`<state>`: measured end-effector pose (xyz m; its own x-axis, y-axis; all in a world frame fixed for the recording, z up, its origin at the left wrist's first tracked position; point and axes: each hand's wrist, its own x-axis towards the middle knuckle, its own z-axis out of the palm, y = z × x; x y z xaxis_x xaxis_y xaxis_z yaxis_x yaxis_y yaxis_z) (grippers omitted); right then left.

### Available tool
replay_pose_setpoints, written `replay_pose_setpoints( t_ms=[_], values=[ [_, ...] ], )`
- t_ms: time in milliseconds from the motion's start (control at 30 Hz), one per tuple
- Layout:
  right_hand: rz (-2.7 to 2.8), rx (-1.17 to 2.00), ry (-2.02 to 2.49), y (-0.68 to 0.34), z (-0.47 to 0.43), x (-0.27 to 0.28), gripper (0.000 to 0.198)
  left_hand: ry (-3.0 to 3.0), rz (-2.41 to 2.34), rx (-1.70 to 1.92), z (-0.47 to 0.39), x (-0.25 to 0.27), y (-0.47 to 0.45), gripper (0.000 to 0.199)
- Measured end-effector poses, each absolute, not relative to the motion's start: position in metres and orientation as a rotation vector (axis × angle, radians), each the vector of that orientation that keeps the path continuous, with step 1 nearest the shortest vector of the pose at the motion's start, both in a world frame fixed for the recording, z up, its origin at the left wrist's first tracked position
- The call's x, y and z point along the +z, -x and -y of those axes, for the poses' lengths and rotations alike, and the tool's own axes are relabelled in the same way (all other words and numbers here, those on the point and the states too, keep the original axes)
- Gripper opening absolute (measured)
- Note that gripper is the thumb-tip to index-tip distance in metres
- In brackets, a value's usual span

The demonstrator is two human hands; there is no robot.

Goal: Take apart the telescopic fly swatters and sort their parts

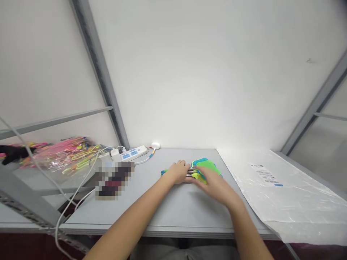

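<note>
A bundle of fly swatters [208, 165], with green, blue and yellow perforated heads on shiny metal rods, lies across the middle of the table. My left hand [179, 171] is closed over the rods, and a bit of blue and green shows past its far side. Close beside it, my right hand [210, 182] grips the bundle near the heads, thumb at the front and fingers behind. Parts of the rods and heads are hidden under both hands.
On the grey table [108, 216], a white power strip [134, 154] with plugs and cables stands at the back left, near a pixelated object [115, 182]. Bagged colourful items [81, 151] lie farther left. A white plastic sheet [284, 195] covers the right side, overhanging the front edge.
</note>
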<state>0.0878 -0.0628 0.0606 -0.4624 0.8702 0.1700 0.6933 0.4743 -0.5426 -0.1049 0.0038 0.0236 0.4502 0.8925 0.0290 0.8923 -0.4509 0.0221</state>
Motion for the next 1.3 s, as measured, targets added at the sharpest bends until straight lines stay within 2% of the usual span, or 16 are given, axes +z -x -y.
replay_pose_setpoints(
  t_ms=[67, 133, 233, 300, 433, 500, 767, 900, 1033, 1100, 1200, 1300],
  values=[
    [2.453, 0.408, 1.495, -0.088, 0.038, 0.064, 0.084, -2.738, -1.572, 0.067, 0.001, 0.025, 0.121, 0.055],
    [2.584, 0.45, 1.486, -0.082, 0.015, 0.056, 0.111, -2.783, -1.555, 0.089, 0.006, 0.026, 0.132, 0.053],
    [2.783, 0.487, 1.386, -0.07, -0.007, 0.029, 0.128, -2.813, -1.605, 0.121, 0.011, 0.02, 0.135, 0.054],
    [2.845, 0.411, 1.312, -0.065, -0.017, 0.009, 0.122, -2.808, -1.666, 0.135, 0.01, 0.013, 0.13, 0.056],
    [2.722, 0.16, 1.273, -0.055, -0.032, -0.018, 0.088, -2.789, -1.738, 0.156, -0.007, 0.001, 0.127, 0.049],
    [2.659, 0.066, 1.317, -0.046, -0.04, -0.021, 0.082, -2.809, -1.709, 0.17, -0.019, 0.0, 0.134, 0.044],
    [2.748, 0.164, 1.316, -0.017, -0.083, -0.007, 0.097, -2.891, -1.66, 0.236, -0.062, 0.006, 0.169, 0.04],
    [2.728, 0.038, 1.013, -0.036, -0.073, -0.006, 0.093, -2.909, -1.581, 0.26, -0.071, 0.004, 0.176, 0.043],
    [2.789, -0.049, 0.54, -0.065, -0.049, -0.017, 0.072, -2.888, -1.528, 0.281, -0.073, 0.005, 0.179, 0.046],
    [2.713, -0.137, 0.282, -0.073, -0.044, -0.027, 0.051, -2.874, -1.534, 0.288, -0.074, 0.006, 0.18, 0.046],
    [2.665, -0.168, 0.151, -0.074, -0.043, -0.039, 0.026, -2.871, -1.521, 0.325, -0.073, 0.006, 0.18, 0.049],
    [2.648, -0.174, 0.164, -0.069, -0.04, -0.037, 0.019, -2.897, -1.489, 0.4, -0.07, 0.006, 0.181, 0.058]
  ],
)
